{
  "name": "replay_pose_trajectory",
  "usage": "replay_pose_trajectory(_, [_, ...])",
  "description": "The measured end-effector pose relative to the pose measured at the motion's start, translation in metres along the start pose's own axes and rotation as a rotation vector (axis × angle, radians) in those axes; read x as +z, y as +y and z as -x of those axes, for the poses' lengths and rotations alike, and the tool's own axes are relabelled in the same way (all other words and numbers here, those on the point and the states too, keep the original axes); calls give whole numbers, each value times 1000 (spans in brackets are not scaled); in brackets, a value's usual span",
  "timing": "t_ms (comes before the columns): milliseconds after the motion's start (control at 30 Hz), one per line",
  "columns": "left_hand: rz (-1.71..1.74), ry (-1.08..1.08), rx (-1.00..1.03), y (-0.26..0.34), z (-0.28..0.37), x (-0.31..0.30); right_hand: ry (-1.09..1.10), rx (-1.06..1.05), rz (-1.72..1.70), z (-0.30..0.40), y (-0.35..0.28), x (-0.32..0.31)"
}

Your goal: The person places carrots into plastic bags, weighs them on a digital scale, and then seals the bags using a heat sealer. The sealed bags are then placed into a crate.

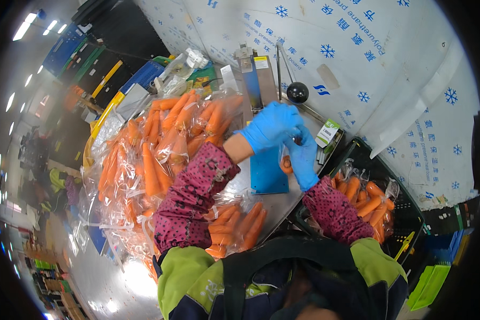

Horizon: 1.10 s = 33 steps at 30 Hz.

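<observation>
My left hand (pixel 273 125), in a blue glove, is closed over the gathered top of a clear plastic bag of carrots (pixel 286 163). My right hand (pixel 304 157), gloved too, grips the same bag just below, and the two hands touch. Most of the bag is hidden by the hands; an orange carrot end shows through the film. Beneath them lies the blue base plate (pixel 268 176) of a bench-mounted hand-lever machine (pixel 258 80). Its lever ends in a black ball knob (pixel 297 93), just beyond my hands.
Bagged carrots (pixel 160 148) are heaped on the metal table (pixel 92 276) to the left, with more bags (pixel 236 228) near my body. A dark crate (pixel 408 212) at right holds bagged carrots. A small green-and-white box (pixel 328 133) stands beside the machine. An insulated wall panel (pixel 384 88) rises behind.
</observation>
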State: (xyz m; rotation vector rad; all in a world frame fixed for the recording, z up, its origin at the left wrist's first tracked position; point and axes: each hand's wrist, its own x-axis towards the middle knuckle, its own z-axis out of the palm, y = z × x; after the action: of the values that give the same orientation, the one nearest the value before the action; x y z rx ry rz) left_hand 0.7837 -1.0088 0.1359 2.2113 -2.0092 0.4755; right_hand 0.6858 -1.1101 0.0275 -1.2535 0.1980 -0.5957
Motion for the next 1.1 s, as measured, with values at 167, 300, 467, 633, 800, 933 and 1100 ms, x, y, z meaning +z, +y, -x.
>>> replay_pose_trajectory(167, [-101, 184, -189, -9, 34, -4, -82, -72, 128, -10, 4, 2])
replay_pose_trajectory(300, [-46, 515, -593, -23, 87, 19, -162, 246, -201, -27, -102, 12])
replay_pose_trajectory(467, [504, 978, -999, -1, 81, 37, -764, 401, -742, -86, -124, 27])
replay_pose_trajectory(633, [539, 1043, -986, -4, 72, 37, -873, 814, -859, 71, 13, -85])
replay_pose_trajectory(800, [529, 766, -857, -8, 80, 14, -874, 534, -511, 60, 5, -75])
replay_pose_trajectory(933, [424, 219, -576, -5, 94, -12, -503, 687, -620, 15, -80, -28])
replay_pose_trajectory(1100, [28, -116, -388, -26, 82, -33, -520, 714, -807, -49, -123, 13])
